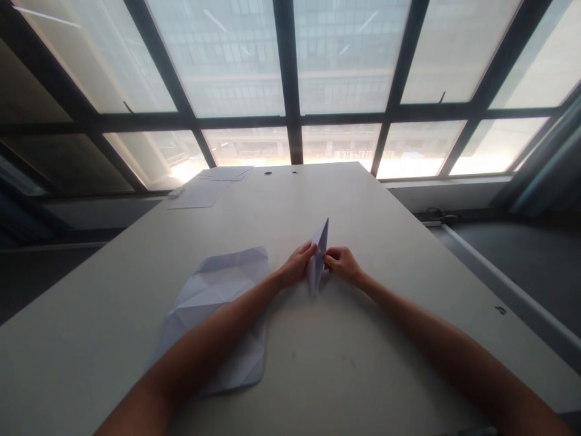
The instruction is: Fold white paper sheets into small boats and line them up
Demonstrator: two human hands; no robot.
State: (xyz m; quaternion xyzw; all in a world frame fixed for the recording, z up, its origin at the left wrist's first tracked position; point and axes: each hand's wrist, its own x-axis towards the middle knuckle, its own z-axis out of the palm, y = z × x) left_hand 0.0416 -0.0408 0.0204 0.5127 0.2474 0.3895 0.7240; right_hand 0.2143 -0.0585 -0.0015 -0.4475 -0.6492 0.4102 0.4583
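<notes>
A piece of folded white paper (319,236), narrow and pointed at its top end, stands nearly upright above the table between my hands. My left hand (298,264) grips it from the left, thumb on the near face and fingers partly hidden behind. From the right, my right hand (343,264) pinches the paper's edge at mid-height with bent fingers. Under my left forearm lies a larger creased sheet of white paper (218,297), opened out with many fold lines and partly covered by the arm.
The white table (390,242) stretches away towards large framed windows. Several flat white sheets (195,195) lie at its far left. Two small dark spots, one a round hole (268,173), show near the far edge. A small dark mark (500,310) sits at the right edge.
</notes>
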